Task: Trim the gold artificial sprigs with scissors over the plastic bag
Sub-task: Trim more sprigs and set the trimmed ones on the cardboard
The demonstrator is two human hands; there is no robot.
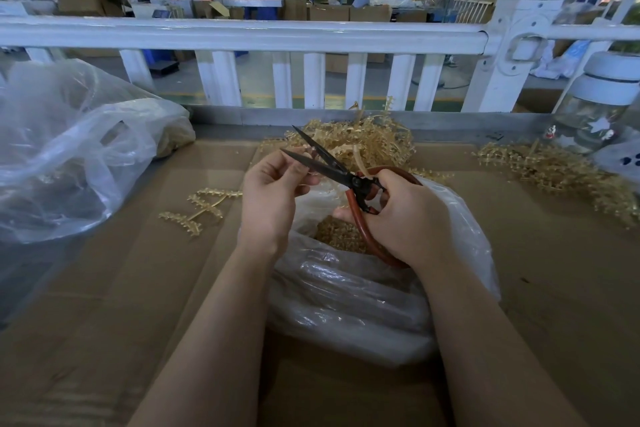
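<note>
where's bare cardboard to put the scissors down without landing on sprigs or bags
Bare cardboard lies right of the small plastic bag, nearer than the right sprig pile, and also near left, below the loose sprigs. Crowded: the far middle heap and the big bag at left.

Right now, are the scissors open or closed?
Open. The scissors show two dark blades spread in a V, tips apart, above the plastic bag. The right hand grips the red handles.
</note>
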